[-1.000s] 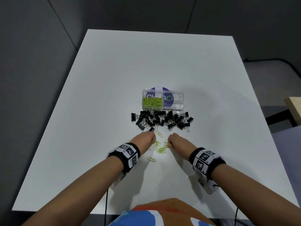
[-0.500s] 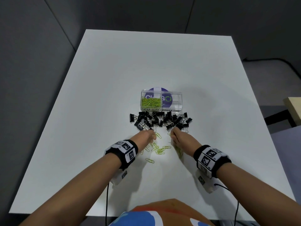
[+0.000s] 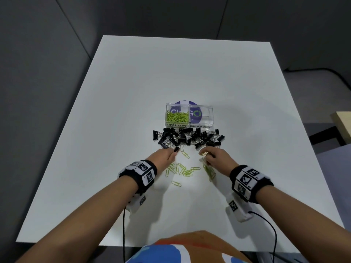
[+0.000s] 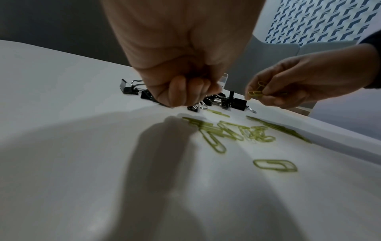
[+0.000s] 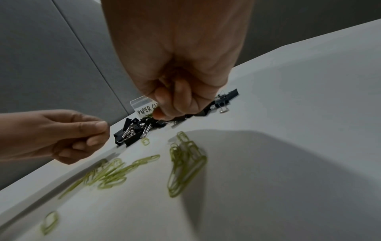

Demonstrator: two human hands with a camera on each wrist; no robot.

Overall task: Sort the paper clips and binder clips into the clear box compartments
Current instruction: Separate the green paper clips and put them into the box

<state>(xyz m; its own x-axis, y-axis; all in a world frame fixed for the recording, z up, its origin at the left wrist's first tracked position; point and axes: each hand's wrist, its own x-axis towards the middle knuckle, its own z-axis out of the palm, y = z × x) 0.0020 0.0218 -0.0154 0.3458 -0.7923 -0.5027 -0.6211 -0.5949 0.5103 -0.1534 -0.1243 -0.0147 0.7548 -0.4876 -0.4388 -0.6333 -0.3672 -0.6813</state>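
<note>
The clear box [image 3: 208,118] stands mid-table; its left compartment holds green paper clips [image 3: 177,117], and the right one, labelled binder clips, looks empty. Black binder clips [image 3: 188,138] lie heaped just in front of it. Loose green paper clips [image 3: 182,170] are scattered nearer me, between my wrists. My right hand [image 3: 206,155] hovers by the heap's right end and pinches several green paper clips [image 4: 256,91]. At the heap's near left edge, my left hand [image 3: 171,153] is curled tight, thumb against forefinger [image 5: 98,128], seemingly round paper clips that hardly show.
The white table [image 3: 133,92] extends well beyond the box on all sides. A small bunch of paper clips [image 5: 185,163] lies under my right hand, and a single one [image 3: 176,183] lies nearest me. A wooden corner [image 3: 343,118] shows off the table's right edge.
Both hands have moved forward from the loose paper clips towards the binder clip heap. The right hand has risen off the table with clips pinched in its fingers.
</note>
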